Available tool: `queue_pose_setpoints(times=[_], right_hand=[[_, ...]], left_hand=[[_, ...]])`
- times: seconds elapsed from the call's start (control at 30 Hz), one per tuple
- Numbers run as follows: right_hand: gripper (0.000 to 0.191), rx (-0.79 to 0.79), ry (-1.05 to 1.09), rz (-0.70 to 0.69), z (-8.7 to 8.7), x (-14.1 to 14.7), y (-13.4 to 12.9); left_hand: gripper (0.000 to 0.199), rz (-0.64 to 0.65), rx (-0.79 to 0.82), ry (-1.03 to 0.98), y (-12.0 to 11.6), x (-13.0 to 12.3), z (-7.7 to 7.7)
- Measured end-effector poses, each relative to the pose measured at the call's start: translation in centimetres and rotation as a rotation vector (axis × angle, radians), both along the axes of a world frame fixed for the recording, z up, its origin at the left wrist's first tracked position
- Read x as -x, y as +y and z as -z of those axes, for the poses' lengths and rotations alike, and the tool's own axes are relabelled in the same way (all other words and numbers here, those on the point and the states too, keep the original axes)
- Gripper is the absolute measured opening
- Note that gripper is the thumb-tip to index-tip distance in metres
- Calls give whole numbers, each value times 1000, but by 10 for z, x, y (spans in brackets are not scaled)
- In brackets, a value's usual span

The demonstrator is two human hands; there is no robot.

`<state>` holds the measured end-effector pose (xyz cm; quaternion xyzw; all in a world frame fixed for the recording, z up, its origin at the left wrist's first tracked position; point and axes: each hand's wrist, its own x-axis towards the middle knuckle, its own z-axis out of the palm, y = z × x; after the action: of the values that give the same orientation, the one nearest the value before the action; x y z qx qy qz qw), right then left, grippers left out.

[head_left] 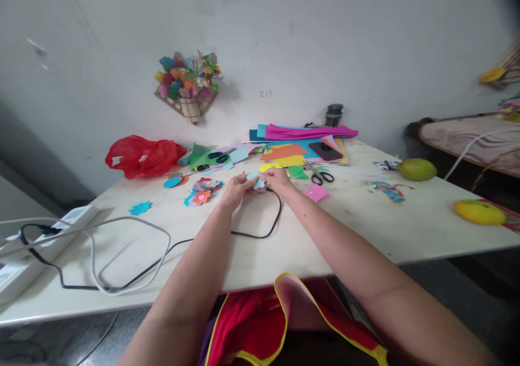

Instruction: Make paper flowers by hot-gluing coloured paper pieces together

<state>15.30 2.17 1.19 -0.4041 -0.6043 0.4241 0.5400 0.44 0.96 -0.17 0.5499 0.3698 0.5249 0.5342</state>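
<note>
A light blue paper flower (pixel 255 178) is pinched between my two hands over the middle of the table. My left hand (pixel 239 187) grips its left side, and my right hand (pixel 277 182) holds its upper right edge. Just left of them lies a pile of orange, blue and lilac paper flowers (pixel 201 197). A black cable (pixel 273 228) curves to a point beneath my right hand. Right of that hand lie a pink paper piece (pixel 317 193) and black-handled scissors (pixel 322 176). What lies under the held flower is too small to tell.
Coloured sheets (pixel 284 152) and a phone (pixel 325 150) lie at the back, near a second pair of scissors (pixel 221 156). A red bag (pixel 142 156) and power strip (pixel 77 220) are left, with loose cables. Yellow-green fruit (pixel 417 169) and yellow fruit (pixel 479 212) are right.
</note>
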Motion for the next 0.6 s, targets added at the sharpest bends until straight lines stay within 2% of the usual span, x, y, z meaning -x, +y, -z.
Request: queue_pose_setpoints(times=[0.2, 0.6], right_hand=[[33, 21, 28, -30, 0, -1, 0], [45, 92, -19, -120, 4, -1, -1]], left_hand=[[45, 20, 19, -7, -2, 1, -3], [40, -61, 11, 52, -6, -1, -6]])
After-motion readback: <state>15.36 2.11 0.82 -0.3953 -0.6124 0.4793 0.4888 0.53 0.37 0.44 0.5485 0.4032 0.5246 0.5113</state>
